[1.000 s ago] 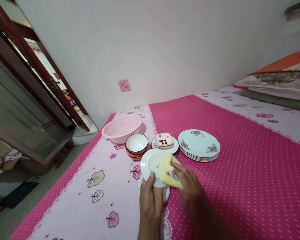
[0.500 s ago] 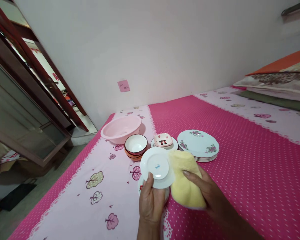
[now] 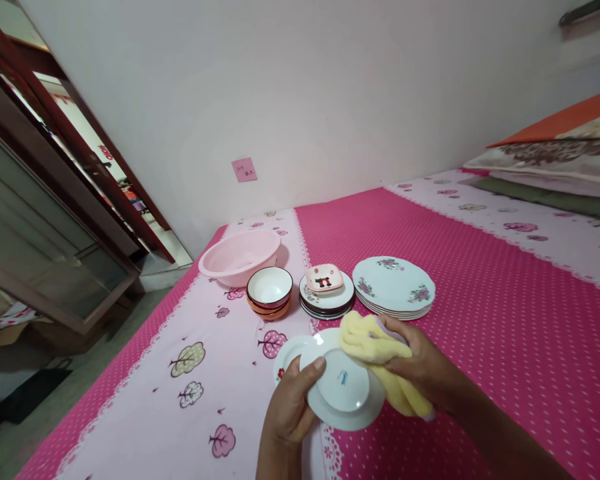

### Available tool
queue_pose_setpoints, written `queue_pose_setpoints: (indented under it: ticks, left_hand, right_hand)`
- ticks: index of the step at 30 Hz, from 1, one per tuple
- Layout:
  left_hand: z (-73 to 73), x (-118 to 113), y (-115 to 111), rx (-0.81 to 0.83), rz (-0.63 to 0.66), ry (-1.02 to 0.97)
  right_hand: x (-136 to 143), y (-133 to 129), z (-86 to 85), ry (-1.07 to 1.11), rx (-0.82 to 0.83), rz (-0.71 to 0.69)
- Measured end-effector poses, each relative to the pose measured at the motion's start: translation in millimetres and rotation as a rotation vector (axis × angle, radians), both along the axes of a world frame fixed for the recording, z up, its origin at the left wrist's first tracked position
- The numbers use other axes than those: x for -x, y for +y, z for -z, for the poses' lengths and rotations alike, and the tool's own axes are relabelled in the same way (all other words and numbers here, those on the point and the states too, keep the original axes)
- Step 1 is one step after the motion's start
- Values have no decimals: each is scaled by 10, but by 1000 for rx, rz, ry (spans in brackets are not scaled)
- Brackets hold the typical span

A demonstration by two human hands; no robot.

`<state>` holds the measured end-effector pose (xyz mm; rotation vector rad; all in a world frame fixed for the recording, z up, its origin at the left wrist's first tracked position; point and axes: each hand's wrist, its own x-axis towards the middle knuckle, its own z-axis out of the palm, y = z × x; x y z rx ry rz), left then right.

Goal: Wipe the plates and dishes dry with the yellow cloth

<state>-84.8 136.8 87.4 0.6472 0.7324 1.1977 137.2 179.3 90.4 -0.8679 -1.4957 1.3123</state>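
Note:
My left hand [image 3: 291, 400] grips a white plate [image 3: 353, 417] by its left edge, thumb on top, with the underside and its small blue mark facing me. A yellow cloth [image 3: 375, 343] with a lilac edge is bunched in my right hand [image 3: 417, 363] and presses on the plate's upper right rim. Partly hidden behind the held plate, another white plate [image 3: 285, 353] with a red flower lies on the bedspread. Just beyond stands a stack of dark-rimmed plates [image 3: 337, 299], topped by a small pink square dish [image 3: 325, 279].
Stacked bowls [image 3: 270, 288] with white insides stand left of the small plates, before a pink basin [image 3: 240, 257]. Large flowered plates [image 3: 395, 287] are piled on the right. Folded bedding [image 3: 555, 163] lies at the far right, and a wall [image 3: 330, 100] rises behind.
The held plate has moved down and right and turned slightly. My right hand has shifted the cloth to the plate's upper right edge, bunching it. More of the small plate stack shows.

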Motion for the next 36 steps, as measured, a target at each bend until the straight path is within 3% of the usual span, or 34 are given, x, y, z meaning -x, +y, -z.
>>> queue_pose_setpoints:
  ticks: [2, 5, 7, 9, 19, 23, 28, 30, 32, 36]
  left_hand:
    - [15, -19, 7, 8, 9, -11]
    - [64, -87, 52, 6, -20, -100]
    - [99, -133, 96, 11, -30, -196]
    - [119, -161, 135, 41, -21, -284]
    - [89, -63, 202, 49, -201, -423]
    - [126, -7, 195, 36, -144, -409]
    - [49, -49, 120, 106, -32, -431]
    - [13, -97, 88, 131, 29, -446]
    - [-1, -146, 64, 146, 65, -463]
    - [36, -232, 31, 175, 13, -535]
  right_hand:
    - [32, 0, -1, -103, -96, 122]
    - [85, 31, 39, -309, -504, 369]
    - [110, 60, 79, -431, -780, 427]
    - [131, 77, 108, -508, -919, 423]
    - [367, -74, 195, -559, -1010, 357]
    - [575, -243, 267, -574, -962, 305]
    - [773, -301, 348, -541, -1163, 401]
    - [765, -298, 329, -560, -1180, 427]
    - [708, -301, 261, -628, -1182, 360]
    - [574, -310, 65, -675, -1224, 360]
